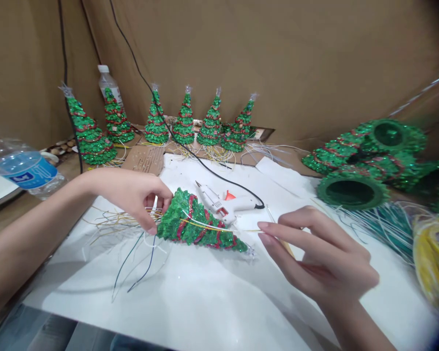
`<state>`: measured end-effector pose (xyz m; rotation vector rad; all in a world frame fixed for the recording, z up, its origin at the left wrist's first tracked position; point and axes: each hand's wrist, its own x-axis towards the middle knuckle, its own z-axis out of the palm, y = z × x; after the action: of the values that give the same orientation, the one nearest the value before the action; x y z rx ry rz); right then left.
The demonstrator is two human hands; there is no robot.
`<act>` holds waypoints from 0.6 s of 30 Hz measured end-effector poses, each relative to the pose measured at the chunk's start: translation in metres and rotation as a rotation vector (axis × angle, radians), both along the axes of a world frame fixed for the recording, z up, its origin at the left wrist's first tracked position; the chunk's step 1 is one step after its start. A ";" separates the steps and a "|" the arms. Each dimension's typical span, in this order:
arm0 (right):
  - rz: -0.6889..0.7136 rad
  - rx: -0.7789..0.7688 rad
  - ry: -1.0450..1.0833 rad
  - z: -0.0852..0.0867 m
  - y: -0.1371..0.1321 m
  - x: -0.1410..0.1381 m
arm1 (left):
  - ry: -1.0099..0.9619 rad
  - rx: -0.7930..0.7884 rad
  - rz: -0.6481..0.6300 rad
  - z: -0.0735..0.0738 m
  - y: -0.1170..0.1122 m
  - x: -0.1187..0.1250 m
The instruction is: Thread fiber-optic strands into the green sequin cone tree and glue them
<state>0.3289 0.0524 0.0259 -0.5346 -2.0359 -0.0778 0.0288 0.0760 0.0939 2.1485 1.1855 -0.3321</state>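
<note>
A small green Christmas tree (pixel 201 222) with red garland lies on its side over the white paper, its clear star tip toward the right. My left hand (pixel 139 197) grips it at the base, where yellow, white, green and blue wires (pixel 122 219) trail out to the left. Thumb and fingertips of my right hand (pixel 318 248) pinch thin white and yellow wires (pixel 237 228), stretched across the tree's side. A slim pointed tool (pixel 286 247) also rests in my right hand, partly hidden by the fingers. Just behind the tree lies a white glue gun (pixel 223 202).
Several finished-looking trees (pixel 155 119) stand along the back on cardboard. Hollow trees (pixel 351 190) are piled at the right beside bundled wires (pixel 433 258). A water bottle (pixel 29 168) lies at the left. A black cord (pixel 205 163) crosses to the glue gun.
</note>
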 end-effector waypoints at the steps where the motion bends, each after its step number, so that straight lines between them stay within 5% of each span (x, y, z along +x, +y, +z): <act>1: -0.001 0.011 -0.007 0.001 -0.001 0.001 | 0.004 -0.003 0.001 0.000 0.000 0.000; 18: 0.022 -0.019 -0.004 0.008 -0.006 -0.003 | -0.028 0.025 -0.020 -0.006 -0.001 0.000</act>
<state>0.3254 0.0462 0.0344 -0.5237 -2.0481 -0.0466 0.0290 0.0746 0.0880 2.1810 1.1587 -0.2965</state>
